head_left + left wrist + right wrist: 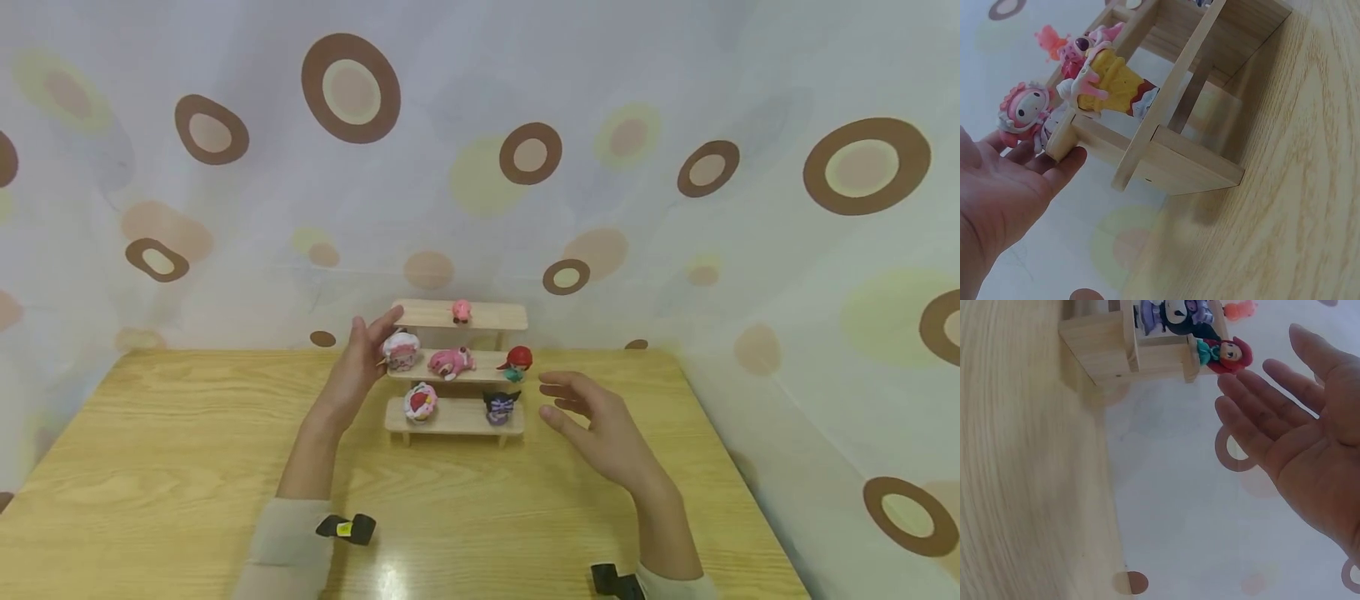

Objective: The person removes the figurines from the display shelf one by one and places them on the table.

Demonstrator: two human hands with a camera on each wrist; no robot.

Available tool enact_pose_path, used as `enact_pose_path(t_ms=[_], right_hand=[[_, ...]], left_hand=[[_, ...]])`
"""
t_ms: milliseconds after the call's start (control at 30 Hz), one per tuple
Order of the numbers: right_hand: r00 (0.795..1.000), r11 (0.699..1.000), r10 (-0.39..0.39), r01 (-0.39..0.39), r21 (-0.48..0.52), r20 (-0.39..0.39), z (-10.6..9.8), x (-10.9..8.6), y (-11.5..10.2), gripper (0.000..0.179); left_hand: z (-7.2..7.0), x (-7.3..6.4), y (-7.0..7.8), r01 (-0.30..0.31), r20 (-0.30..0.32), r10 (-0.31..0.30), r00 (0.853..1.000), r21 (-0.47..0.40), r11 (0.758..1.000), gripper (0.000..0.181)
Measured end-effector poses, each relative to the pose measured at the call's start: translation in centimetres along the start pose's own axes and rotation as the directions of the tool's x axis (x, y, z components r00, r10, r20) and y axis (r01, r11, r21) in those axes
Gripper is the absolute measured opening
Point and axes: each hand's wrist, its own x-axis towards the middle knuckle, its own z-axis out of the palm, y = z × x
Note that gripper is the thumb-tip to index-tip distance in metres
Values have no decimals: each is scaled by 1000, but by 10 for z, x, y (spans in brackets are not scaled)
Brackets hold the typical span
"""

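A three-tier wooden display shelf [459, 414] stands at the back of the table with small figurines on it. My left hand [351, 371] is at its left end. In the left wrist view, the fingertips touch the end of the middle tier, beside a pink-and-white hooded figurine [1025, 109]. A pink figurine [450, 363] lies mid-tier, and a red-haired figurine [517, 363] is at the right end. My right hand [600, 429] hovers right of the shelf, fingers slightly bent and holding nothing, nearest the red-haired figurine.
On the lowest tier are a figurine with a round white-and-red top [421, 402] and a purple-and-black figurine [499, 407]. A small pink figurine [461, 312] sits on the top tier. Behind the wooden table [187, 442] hangs a spotted wall covering [420, 192].
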Motion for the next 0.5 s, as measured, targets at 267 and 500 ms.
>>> enact_pose_path(t_ms=[267,500], right_hand=[[1000,997,14,-14,76,3,17,7,6,43],[1000,996,-1,1,85,2,33,14,13,42]], left_hand=[[0,2,-2,-24,5,24,1000,-7,1000,80],[-1,1,-3,-25,3,25,1000,-14,1000,81]])
